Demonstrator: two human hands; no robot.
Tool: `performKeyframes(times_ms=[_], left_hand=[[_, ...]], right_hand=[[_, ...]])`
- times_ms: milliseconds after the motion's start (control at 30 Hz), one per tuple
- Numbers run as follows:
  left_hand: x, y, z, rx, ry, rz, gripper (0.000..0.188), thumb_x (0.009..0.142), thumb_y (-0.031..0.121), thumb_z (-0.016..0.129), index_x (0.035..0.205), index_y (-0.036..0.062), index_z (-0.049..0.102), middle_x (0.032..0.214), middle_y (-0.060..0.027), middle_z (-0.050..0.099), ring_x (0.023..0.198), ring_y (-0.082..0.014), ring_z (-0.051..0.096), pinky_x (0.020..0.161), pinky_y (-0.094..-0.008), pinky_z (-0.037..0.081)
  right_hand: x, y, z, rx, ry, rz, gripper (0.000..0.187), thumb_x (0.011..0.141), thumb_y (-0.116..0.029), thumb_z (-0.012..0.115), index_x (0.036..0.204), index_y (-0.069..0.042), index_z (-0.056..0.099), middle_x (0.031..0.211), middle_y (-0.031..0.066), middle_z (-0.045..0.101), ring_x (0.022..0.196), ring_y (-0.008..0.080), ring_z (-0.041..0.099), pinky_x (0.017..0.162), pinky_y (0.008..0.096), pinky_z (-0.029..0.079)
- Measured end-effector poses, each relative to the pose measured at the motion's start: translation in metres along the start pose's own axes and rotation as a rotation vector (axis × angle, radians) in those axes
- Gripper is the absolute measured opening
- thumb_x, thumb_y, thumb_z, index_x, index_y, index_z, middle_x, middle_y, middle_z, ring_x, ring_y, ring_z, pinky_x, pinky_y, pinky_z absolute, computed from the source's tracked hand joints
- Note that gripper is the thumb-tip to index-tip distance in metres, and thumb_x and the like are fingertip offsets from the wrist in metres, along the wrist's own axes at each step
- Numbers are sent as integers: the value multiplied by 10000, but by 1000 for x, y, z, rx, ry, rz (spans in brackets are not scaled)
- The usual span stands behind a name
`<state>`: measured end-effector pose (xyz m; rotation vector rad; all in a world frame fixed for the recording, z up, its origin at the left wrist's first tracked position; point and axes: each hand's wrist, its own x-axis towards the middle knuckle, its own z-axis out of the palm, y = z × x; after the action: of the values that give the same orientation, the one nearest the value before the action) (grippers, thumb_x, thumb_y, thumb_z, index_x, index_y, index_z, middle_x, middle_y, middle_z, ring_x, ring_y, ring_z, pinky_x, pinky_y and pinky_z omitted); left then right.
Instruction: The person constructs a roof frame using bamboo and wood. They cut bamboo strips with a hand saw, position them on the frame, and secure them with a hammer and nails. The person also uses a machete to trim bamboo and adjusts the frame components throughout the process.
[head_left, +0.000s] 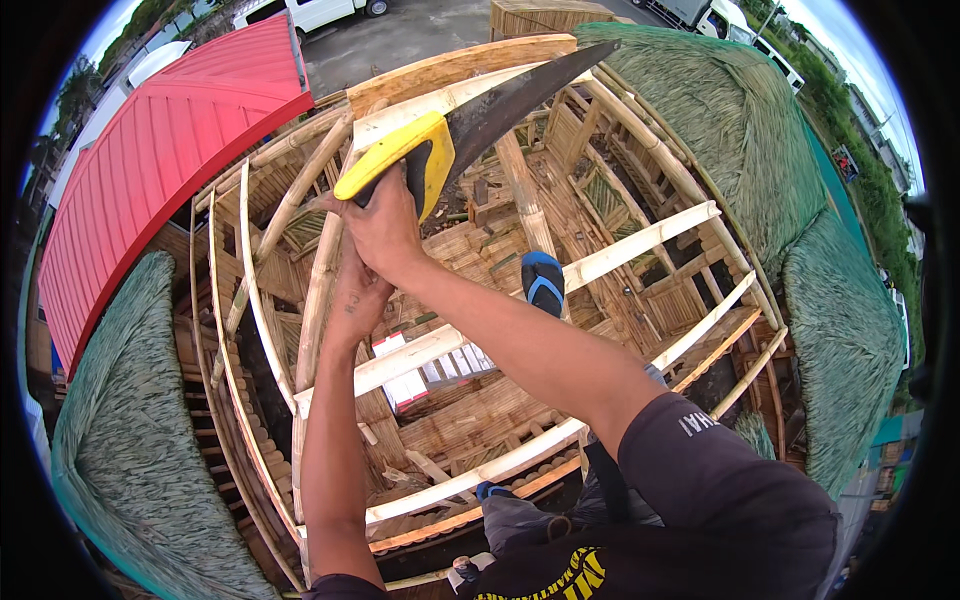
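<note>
My right hand [385, 225] is closed around the yellow and black handle [400, 160] of a handsaw. Its dark blade [520, 95] points away to the upper right, passing over a pale split-bamboo strip [395, 118] at the far side of the frame. Just below the right hand, my left hand [362, 295] lies against an upright bamboo pole [318, 290]. The left fingers are mostly hidden behind the right hand, so their grip cannot be made out. A second, browner strip [460, 65] runs beyond the pale one.
I stand high on an open bamboo roof frame; one foot in a blue-strapped slipper [543, 283] rests on a beam. Pale crosspieces [640, 240] span the gaps above a cluttered bamboo floor [470, 265] below. A red metal roof [180, 150] and thatched roofs [690, 110] stand around it.
</note>
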<state>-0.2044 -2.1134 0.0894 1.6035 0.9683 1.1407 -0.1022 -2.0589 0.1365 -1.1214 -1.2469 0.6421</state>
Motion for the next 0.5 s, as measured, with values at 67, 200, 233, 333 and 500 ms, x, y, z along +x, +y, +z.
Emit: performKeyframes(times_ms=[67, 200, 233, 333, 500], left_hand=[[75, -13, -3, 34, 211, 141, 587, 1007, -17, 555, 1545, 25, 323, 1445, -123, 513, 1312, -202, 507, 1119, -350, 413], [206, -49, -47, -235, 324, 118, 392, 1050, 105, 587, 1410, 61, 438, 1285, -85, 565, 1148, -157, 573, 974, -322, 506], [231, -57, -64, -235, 282, 105, 364, 1051, 121, 595, 1382, 72, 452, 1242, -75, 568, 1101, -151, 591, 924, -316, 531], [284, -89, -85, -188, 285, -12, 337, 1049, 134, 606, 1349, 79, 464, 1199, -71, 572, 1046, -149, 611, 879, -322, 562], [321, -139, -96, -11, 387, -114, 398, 1053, 189, 618, 1399, 83, 454, 1238, -56, 535, 1119, -174, 584, 949, -373, 545]], right_hand=[[69, -12, 26, 7, -52, -41, 771, 795, -275, 876, 1289, 105, 423, 1290, 345, 542, 1241, 490, 523, 1059, 512, 427], [147, -7, 34, -262, -347, -31, 835, 872, -328, 802, 1402, 140, 357, 1386, 371, 458, 1318, 479, 475, 1105, 511, 416], [152, 6, 27, -293, -410, -73, 848, 882, -326, 789, 1428, 139, 339, 1406, 366, 446, 1336, 474, 465, 1110, 513, 414], [154, 67, -8, -244, -451, -142, 753, 936, -341, 730, 1472, 51, 375, 1341, 294, 560, 1273, 440, 548, 1075, 504, 444], [148, 163, -59, -339, -473, 30, 618, 993, -357, 679, 1441, 4, 453, 1213, 221, 665, 1136, 370, 649, 974, 474, 510]])
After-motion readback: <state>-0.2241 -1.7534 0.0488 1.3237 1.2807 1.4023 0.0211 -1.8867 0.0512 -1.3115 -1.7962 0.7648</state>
